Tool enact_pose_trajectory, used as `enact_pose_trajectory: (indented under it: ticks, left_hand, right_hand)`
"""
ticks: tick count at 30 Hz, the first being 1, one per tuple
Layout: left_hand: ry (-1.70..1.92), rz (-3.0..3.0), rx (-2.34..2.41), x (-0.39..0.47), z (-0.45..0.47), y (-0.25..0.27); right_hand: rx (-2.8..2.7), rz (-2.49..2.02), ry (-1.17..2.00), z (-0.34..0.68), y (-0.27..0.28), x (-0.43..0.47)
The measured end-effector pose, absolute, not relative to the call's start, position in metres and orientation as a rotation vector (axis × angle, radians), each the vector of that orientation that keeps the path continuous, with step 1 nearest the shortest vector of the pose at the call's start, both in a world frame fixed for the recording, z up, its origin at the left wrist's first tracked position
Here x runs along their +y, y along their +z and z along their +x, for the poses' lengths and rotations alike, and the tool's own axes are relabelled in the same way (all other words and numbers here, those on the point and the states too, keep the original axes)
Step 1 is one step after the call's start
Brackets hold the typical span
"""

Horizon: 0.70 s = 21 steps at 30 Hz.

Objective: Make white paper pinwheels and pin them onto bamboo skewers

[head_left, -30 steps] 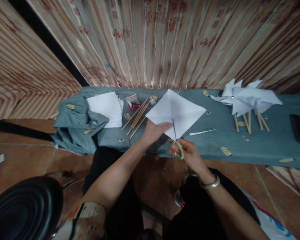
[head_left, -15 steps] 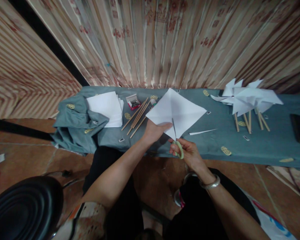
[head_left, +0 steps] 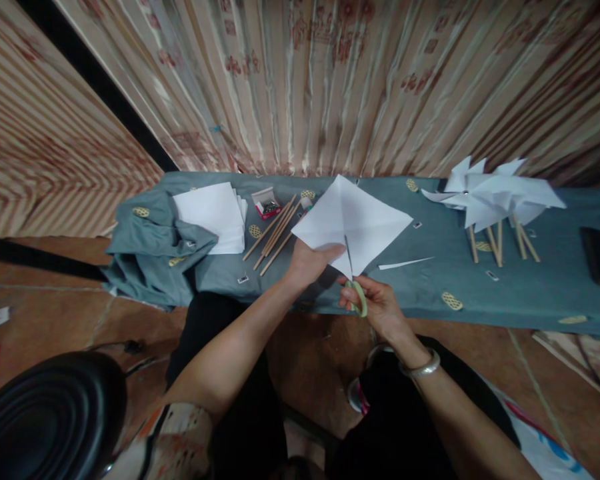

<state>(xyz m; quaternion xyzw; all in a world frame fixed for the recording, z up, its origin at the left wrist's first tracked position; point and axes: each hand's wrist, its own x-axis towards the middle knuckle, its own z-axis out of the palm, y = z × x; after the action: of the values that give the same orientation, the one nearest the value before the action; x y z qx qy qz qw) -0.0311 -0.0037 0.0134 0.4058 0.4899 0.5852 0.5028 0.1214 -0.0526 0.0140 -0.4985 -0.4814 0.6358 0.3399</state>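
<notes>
Before pleated curtains (head_left: pixel 325 87), over blue-grey cloth (head_left: pixel 410 287): left grip (head_left: pixel 311 263) closed on white paper (head_left: pixel 367 207), right grip (head_left: pixel 380 305) closed around green-handled scissors (head_left: pixel 363 301).

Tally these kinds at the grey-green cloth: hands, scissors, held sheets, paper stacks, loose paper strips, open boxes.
Hands: 2, left hand and right hand
Scissors: 1
Held sheet: 1
Paper stack: 1
Loose paper strip: 1
Open box: 1
Total: 7
</notes>
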Motion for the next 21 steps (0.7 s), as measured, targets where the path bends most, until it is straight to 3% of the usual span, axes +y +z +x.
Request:
enact_pose_trajectory:
  ticks: [21]
  left_hand:
    - [1.481,0.894,1.175,-0.0045,-0.0293,0.0176]
  right_hand:
    - [-1.207,-1.318,1.673,0.1197,0.0178,-0.053]
